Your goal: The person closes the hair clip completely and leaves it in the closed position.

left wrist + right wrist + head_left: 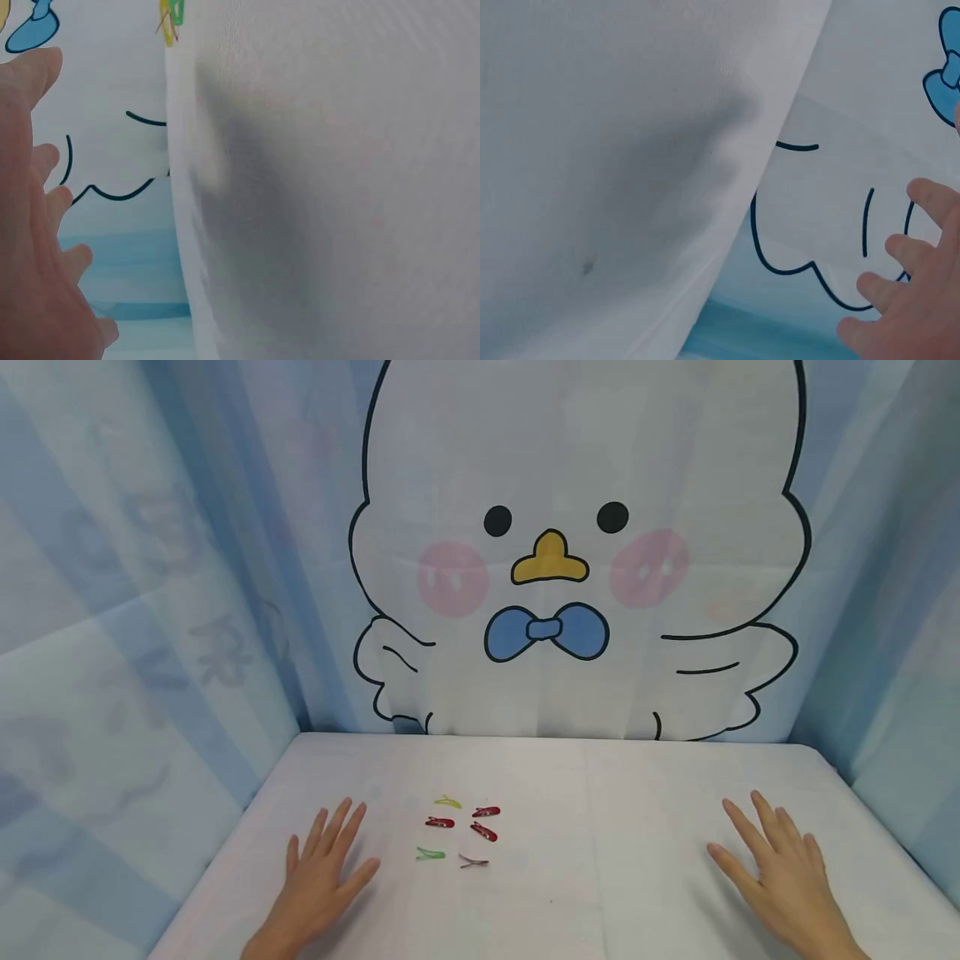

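Observation:
Several small hair clips lie in a loose cluster left of the table's middle in the head view. At the back is a yellow clip (447, 802). Below it are a red clip (440, 822), another red clip (486, 812) and a third red clip (483, 832). Nearest the front lie a green clip (431, 854) and a greyish-purple clip (473, 862). My left hand (322, 872), fingers spread, hovers left of the clips and holds nothing. Far to their right, my right hand (780, 872) also has its fingers spread and holds nothing. Both hands cast shadows on the table.
The table (570, 777) wears a white cover. Behind it hangs a curtain (547, 693) printed with a white cartoon bird in a blue bow tie. Blue and white fabric (112, 652) closes off the left side, and similar fabric (892, 693) the right.

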Demonstrator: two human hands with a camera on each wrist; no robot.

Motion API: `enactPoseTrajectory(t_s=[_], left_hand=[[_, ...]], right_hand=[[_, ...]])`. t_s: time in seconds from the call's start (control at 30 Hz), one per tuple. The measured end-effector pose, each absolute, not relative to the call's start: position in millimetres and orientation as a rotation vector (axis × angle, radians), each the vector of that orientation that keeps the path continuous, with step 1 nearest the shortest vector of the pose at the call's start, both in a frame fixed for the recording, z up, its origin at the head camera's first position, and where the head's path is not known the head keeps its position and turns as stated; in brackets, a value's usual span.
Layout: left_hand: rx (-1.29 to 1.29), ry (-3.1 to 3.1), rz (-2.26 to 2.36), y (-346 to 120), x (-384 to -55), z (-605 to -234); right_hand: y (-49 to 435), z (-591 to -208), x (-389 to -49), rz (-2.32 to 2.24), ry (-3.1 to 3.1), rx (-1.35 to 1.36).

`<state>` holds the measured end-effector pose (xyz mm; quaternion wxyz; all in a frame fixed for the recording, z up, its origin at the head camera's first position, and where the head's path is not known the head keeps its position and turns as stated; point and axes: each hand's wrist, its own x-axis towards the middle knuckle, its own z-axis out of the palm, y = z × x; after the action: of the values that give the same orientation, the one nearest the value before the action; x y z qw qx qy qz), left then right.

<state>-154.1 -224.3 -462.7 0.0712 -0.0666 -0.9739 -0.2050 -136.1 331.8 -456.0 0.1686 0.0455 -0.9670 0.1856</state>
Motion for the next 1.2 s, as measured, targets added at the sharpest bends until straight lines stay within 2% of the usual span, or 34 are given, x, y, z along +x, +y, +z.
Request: enactPoseTrajectory(t_s=[1.2], left_hand=[[-0.344,-2.866,-0.653,-184.9,-169.5,-463.7]], right_hand=[[267.0,-444.2,-158.9,0.668,-2.626,0.270]])
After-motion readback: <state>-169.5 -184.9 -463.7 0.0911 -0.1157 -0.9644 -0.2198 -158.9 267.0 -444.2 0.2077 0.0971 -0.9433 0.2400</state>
